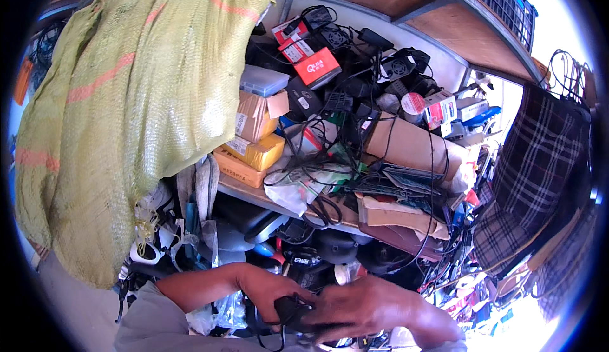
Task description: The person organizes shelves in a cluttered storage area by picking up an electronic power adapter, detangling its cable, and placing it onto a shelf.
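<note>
My left hand (266, 292) is closed around a small black corded device (289, 308), low in the view. A thin black cable (282, 335) hangs from it in a loop. Against its right side lies my right hand (359, 307), blurred, with the fingers curled over the dark part. The fingers hide much of the device, so I cannot tell its exact kind. Just beyond my hands, under the shelf, sit dark plastic housings (333, 245) and other black items. Clear plastic bags (230, 310) are below my left forearm.
A cluttered shelf (290, 208) bears power adapters (376, 39), a red box (318, 68), cardboard boxes (250, 166) and tangled cables. A yellow-green woven sack (157, 80) fills the left. Plaid cloth (537, 147) hangs at right; a black plastic crate (499, 4) stands above.
</note>
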Motion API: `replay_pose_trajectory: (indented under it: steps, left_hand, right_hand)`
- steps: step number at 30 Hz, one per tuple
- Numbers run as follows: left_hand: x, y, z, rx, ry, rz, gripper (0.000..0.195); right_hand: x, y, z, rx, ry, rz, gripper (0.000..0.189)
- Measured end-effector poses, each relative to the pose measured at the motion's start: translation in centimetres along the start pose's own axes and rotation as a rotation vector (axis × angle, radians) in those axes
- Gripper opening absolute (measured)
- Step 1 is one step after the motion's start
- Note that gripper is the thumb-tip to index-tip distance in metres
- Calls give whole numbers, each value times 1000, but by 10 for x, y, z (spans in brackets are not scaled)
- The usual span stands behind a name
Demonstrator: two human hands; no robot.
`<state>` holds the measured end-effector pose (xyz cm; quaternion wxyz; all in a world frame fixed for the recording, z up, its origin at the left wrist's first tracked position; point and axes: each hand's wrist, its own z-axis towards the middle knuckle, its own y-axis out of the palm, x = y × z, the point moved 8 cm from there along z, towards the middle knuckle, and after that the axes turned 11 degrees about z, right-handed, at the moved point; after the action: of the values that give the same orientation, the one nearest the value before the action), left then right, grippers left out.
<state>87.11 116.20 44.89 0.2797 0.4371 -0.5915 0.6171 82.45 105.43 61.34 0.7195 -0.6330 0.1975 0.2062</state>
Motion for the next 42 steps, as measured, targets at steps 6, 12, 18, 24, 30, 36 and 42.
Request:
replay_pose_trajectory:
  steps: [6,12,18,24,30,36,42]
  left_hand:
    - [4,-16,16,328,145,-208,108]
    - [46,-23,2,508,107,281,103]
    - [82,-46,-3,730,75,838,95]
    - [122,-92,-12,1273,159,1334,65]
    - [97,-170,4,1465,-46,1432,46]
    - [33,-210,24,1253,-231,1335,46]
    - [17,-225,8,1249,-125,1067,43]
  right_hand:
    - [113,8,-72,909,225,830,36]
    - [126,42,-87,724,226,1038,61]
    - [92,11,-88,689,260,834,118]
    - [76,-49,-126,1124,339,474,115]
    - [9,-177,-139,1603,121,-514,98]
    - [29,-345,-172,1848,113,-620,93]
    - [134,-517,-217,1789,43,16,65]
